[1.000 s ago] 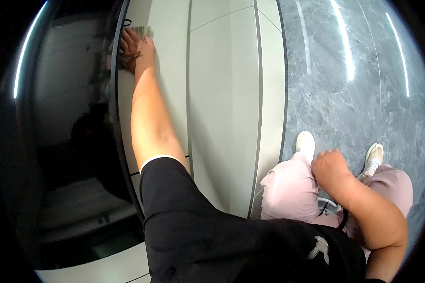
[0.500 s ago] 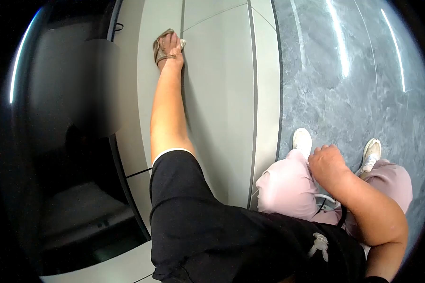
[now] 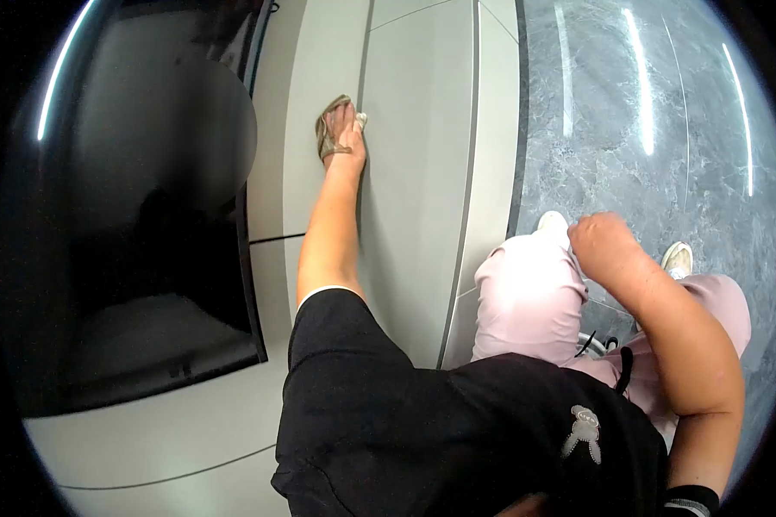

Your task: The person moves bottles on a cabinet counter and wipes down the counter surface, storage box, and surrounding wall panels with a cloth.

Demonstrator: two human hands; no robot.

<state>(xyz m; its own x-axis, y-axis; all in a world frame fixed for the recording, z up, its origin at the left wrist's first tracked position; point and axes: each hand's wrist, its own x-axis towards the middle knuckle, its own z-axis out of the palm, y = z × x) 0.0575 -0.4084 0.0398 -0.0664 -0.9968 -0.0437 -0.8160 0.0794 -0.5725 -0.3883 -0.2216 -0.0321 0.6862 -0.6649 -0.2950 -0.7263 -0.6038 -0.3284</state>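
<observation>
Stretched out over a pale grey cabinet [image 3: 418, 172], my left hand [image 3: 346, 129] presses a brownish-grey cloth [image 3: 322, 138] onto the top near a long dark seam. Its fingers are closed on the cloth, and a small whitish bit shows beside them. My right hand [image 3: 603, 244] is curled above my pink-trousered knee [image 3: 530, 293], with nothing visible in it. Its fingertips are partly hidden.
A glossy black screen or panel [image 3: 147, 215] stands along the left, beside the cabinet. Grey marbled floor [image 3: 612, 103] lies at the right, with my white shoes [image 3: 553, 226] on it. A white round object, partly hidden, shows between my legs.
My left hand has moved away from the black panel toward the seam, then nearer to me, with the cloth. The view has shifted a little. My right hand stays by the knee.
</observation>
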